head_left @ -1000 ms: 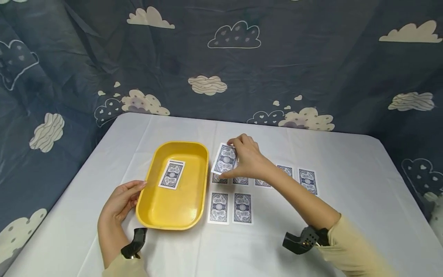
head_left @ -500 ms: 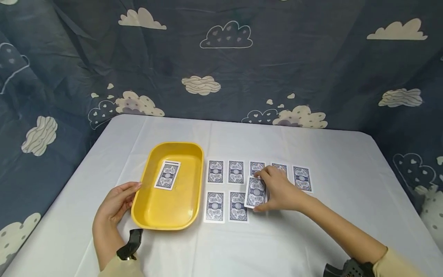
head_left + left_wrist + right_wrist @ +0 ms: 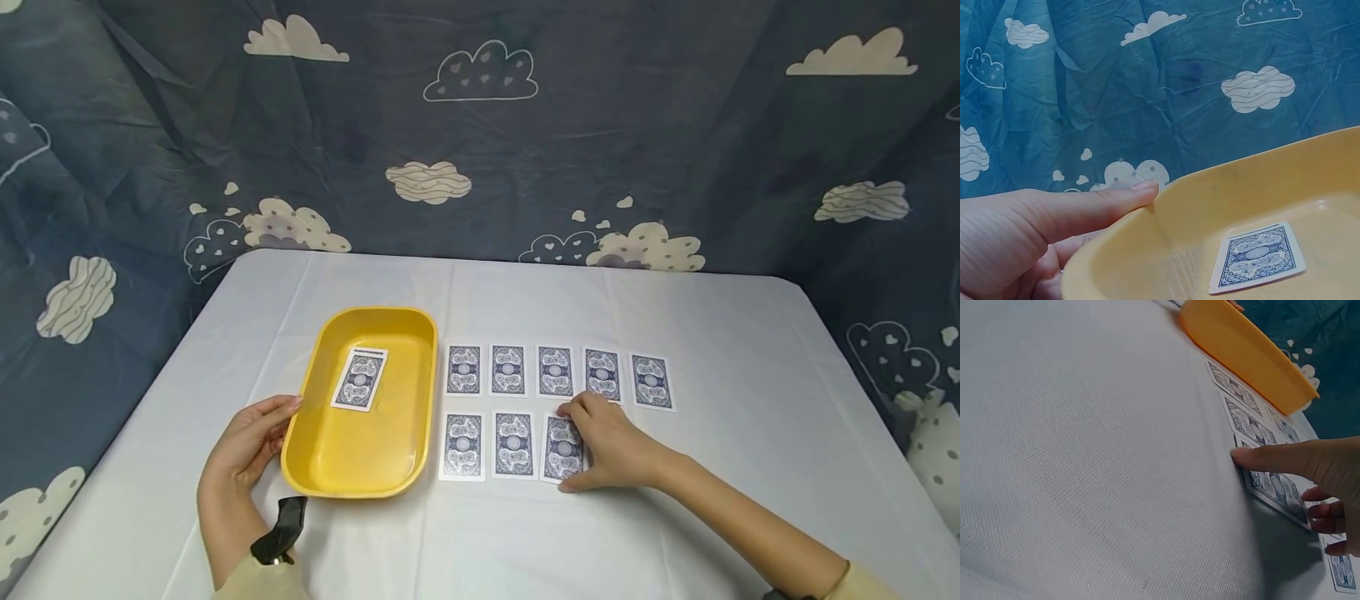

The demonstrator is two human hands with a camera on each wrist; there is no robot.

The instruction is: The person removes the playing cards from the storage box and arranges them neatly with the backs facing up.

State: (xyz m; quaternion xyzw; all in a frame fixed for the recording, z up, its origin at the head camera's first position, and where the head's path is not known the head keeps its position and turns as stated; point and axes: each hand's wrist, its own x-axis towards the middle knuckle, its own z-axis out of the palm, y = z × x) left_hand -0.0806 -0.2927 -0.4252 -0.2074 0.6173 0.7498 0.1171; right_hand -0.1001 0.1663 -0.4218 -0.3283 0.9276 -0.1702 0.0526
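My right hand [image 3: 618,446] holds a blue-backed playing card [image 3: 562,448] by its short ends, thumb at the near end and a finger at the far one. That card is face down at the right end of the near row, beside two others [image 3: 513,446]. In the right wrist view, the thumb [image 3: 1266,457] lies on the card's edge, low at the tablecloth. My left hand [image 3: 251,442] grips the yellow tray [image 3: 360,458] at its left rim, thumb on top and fingers outside. Inside the tray lies a small stack of face-down cards [image 3: 1257,257].
A far row of several face-down cards [image 3: 507,371] runs across the white tablecloth [image 3: 480,546], right of the tray. Dark fabric with a cloud print [image 3: 480,167] hangs behind the table.
My right hand has carried the card from beside the tray, right and toward me, down to the near row's right end. The left hand stays at the tray's rim.
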